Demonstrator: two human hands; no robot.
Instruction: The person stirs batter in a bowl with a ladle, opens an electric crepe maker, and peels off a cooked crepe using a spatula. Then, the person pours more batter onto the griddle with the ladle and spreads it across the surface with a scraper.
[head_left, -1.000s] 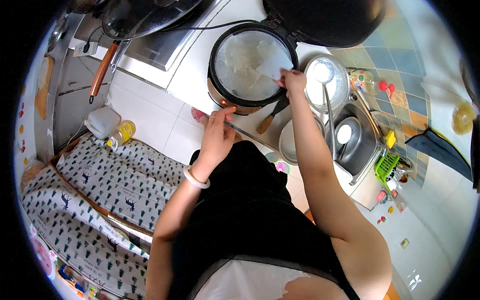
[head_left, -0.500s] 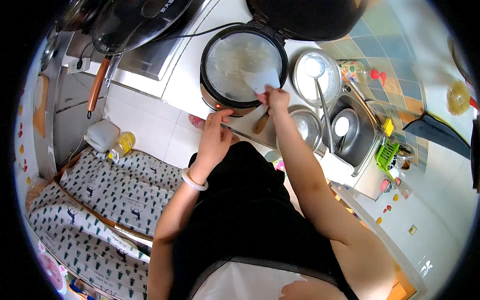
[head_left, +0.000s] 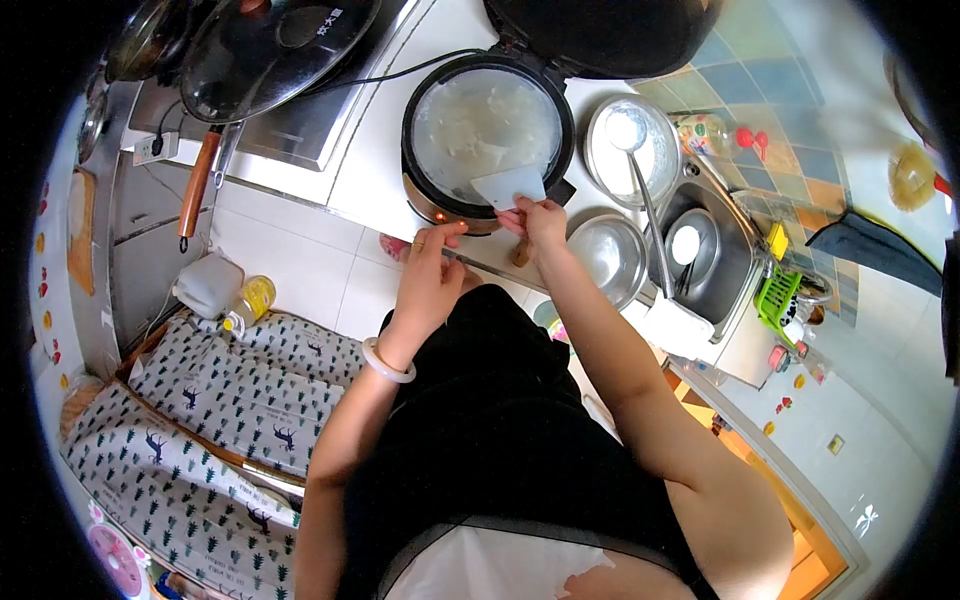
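Observation:
A round electric pan (head_left: 408,140) stands with its dark lid (head_left: 610,35) raised. A thin whitish layer of batter (head_left: 485,120) covers its cooking surface. My right hand (head_left: 535,222) grips a white flat scraper (head_left: 510,187), whose edge rests on the near right part of the layer. My left hand (head_left: 428,275), with a ring and a pale bangle, is at the pan's front edge near a small orange light. Its fingers are extended and it holds nothing. A wooden-handled tool (head_left: 521,252) lies partly hidden beside my right hand.
Right of the pan are a metal bowl (head_left: 607,262), another bowl (head_left: 600,150) with a ladle (head_left: 645,200), and a sink (head_left: 735,285) holding a bowl. At the left, a lidded frying pan (head_left: 203,180) sits on the stove. Bottles stand by patterned cloth (head_left: 250,380).
My right hand has moved the scraper left and toward me, from the right side of the layer to its near edge. The camera view has shifted slightly. My left hand stays near the pan's front.

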